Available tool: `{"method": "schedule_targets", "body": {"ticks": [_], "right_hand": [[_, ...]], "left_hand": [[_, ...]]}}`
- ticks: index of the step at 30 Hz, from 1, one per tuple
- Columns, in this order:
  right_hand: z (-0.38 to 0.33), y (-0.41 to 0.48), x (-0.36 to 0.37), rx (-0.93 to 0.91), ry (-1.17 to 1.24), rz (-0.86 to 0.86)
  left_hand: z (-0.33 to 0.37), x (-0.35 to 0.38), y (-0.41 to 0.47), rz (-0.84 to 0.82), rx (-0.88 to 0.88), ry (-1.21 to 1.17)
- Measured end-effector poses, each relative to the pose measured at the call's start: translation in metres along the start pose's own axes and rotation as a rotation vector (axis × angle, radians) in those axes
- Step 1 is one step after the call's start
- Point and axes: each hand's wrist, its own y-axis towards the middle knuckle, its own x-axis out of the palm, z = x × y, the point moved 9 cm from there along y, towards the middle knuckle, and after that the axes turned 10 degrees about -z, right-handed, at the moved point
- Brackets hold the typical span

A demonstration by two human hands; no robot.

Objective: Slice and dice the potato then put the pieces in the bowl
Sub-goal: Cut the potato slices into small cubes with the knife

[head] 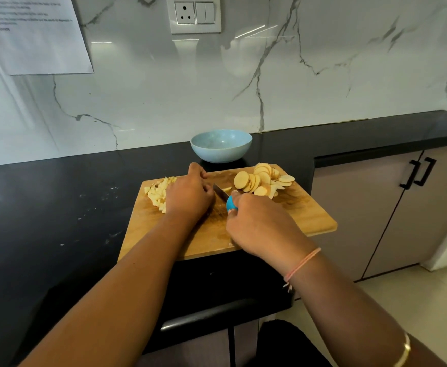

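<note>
Both hands are down on the wooden cutting board [296, 215], close together near its middle. Right hand [259, 226] is wrapped around the blue handle of a knife [230, 202], with the dark blade pointing away to the far left, into the gap between the two hands. Left hand [190, 194] sits knuckles up just left of the blade with its fingers curled down onto the board. Whatever is under those fingers is hidden, so I honestly can't tell if it's pinning a piece or just resting there. One small pale potato bit [227, 188] lies right against the blade, between the hands.

Potato-wise it's split in two lots. A heap of diced pieces [158, 194] sits at the left edge of the board, touching the outer side of the left hand. The round slices [259, 180] are fanned out in an overlapping pile at the far right corner, just beyond the right hand's knuckles.

The blue bowl [243, 152] stands on the black counter [58, 207] just past the far edge of the board, apart from both hands. A thin pink thread [303, 262] is tied round the right wrist.
</note>
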Motion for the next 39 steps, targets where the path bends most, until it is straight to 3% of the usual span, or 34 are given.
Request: {"method": "schedule_targets", "body": {"ticks": [11,21,27,31,39], "right_hand": [[0.011,-0.026,-0.018,-0.024,-0.035,-0.012],[0.075,0.013,-0.048,-0.055,0.299,0.425],[0.093,0.023,-0.038,-0.106,0.521,0.493],[0.096,0.022,-0.038,-0.11,0.528,0.513],[0.099,0.023,-0.038,-0.114,0.552,0.528]], "left_hand": [[0.007,0.0,-0.001,0.01,-0.005,0.152],[0.011,-0.012,-0.008,0.08,-0.016,0.362],[0.031,0.002,-0.003,0.02,0.125,0.404],[0.048,0.019,0.004,-0.086,0.251,0.356],[0.021,0.01,0.015,-0.11,0.092,0.389]]}}
